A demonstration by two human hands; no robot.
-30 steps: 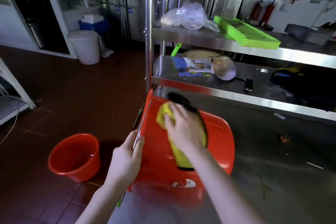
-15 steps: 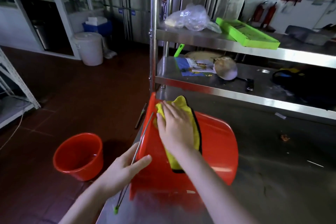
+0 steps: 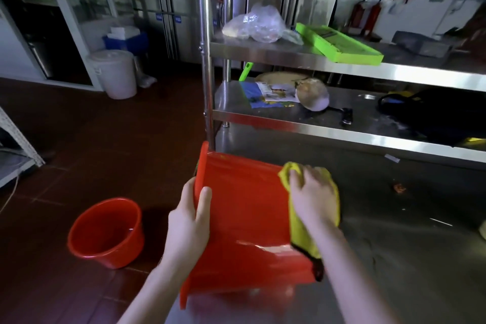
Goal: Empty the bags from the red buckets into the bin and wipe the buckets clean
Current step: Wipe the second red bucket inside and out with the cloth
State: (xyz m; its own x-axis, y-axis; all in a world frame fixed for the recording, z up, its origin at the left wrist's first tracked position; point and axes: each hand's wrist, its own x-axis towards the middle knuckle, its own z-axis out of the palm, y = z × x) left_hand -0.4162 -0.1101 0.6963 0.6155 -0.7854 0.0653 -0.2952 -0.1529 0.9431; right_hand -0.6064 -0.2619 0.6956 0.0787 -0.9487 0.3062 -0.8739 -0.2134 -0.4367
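Left hand (image 3: 189, 218) fingers grip the tipped red plastic bucket (image 3: 244, 208) by its rim; right hand (image 3: 313, 197) fingers, spread, press a yellow cloth (image 3: 299, 234) against its base end.

a glossy red bucket (image 3: 244, 218) lies on its side between the hands, its rim gripped by the left hand (image 3: 188, 221) and its base end under the right hand (image 3: 313, 197). a yellow cloth (image 3: 298, 234) with a dark edge is pressed there beneath the right palm. a second red bucket (image 3: 105, 234) stands upright, well left of the left hand.

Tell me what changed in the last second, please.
The right hand slid the cloth rightward along the bucket, from near the rim to the base end. The left hand loosened, then took hold of the rim. The floor bucket stayed put.
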